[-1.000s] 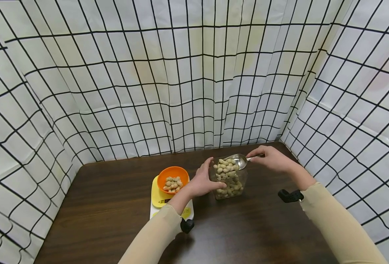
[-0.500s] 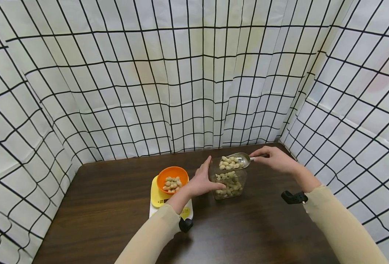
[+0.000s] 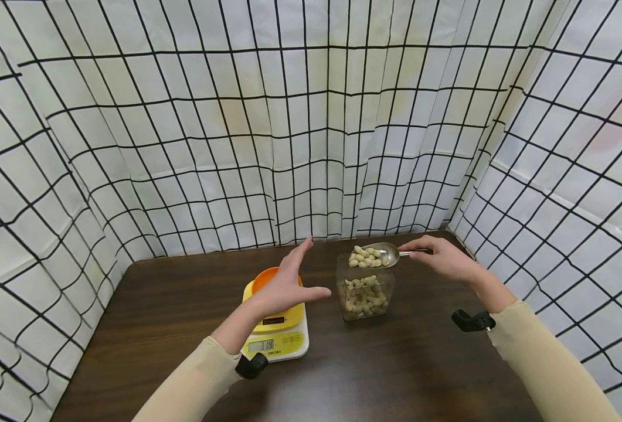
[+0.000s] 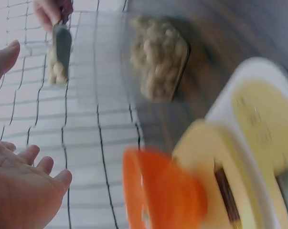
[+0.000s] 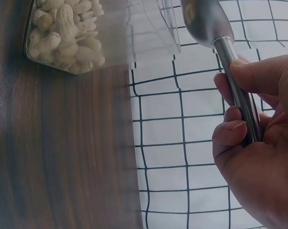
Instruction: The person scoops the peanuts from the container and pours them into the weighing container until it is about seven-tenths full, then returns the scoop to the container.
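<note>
Two hands show in the head view: the right hand [image 3: 442, 258] grips a metal scoop [image 3: 391, 254] by its handle, with peanuts [image 3: 364, 257] loaded in it, at the open top of a clear container [image 3: 346, 280] on the worktop [image 3: 421, 363]. The left hand [image 3: 280, 288], thumb and fingers spread wide and holding nothing, is apart from the container, partly hiding an orange bowl [image 3: 262, 278] on a scale [image 3: 293, 348]. In the left wrist view, blurred, that palm faces the container side, the bowl nearby. The right wrist view shows thumb and fingers curled round the handle, more peanuts lying in the container's bottom.
</note>
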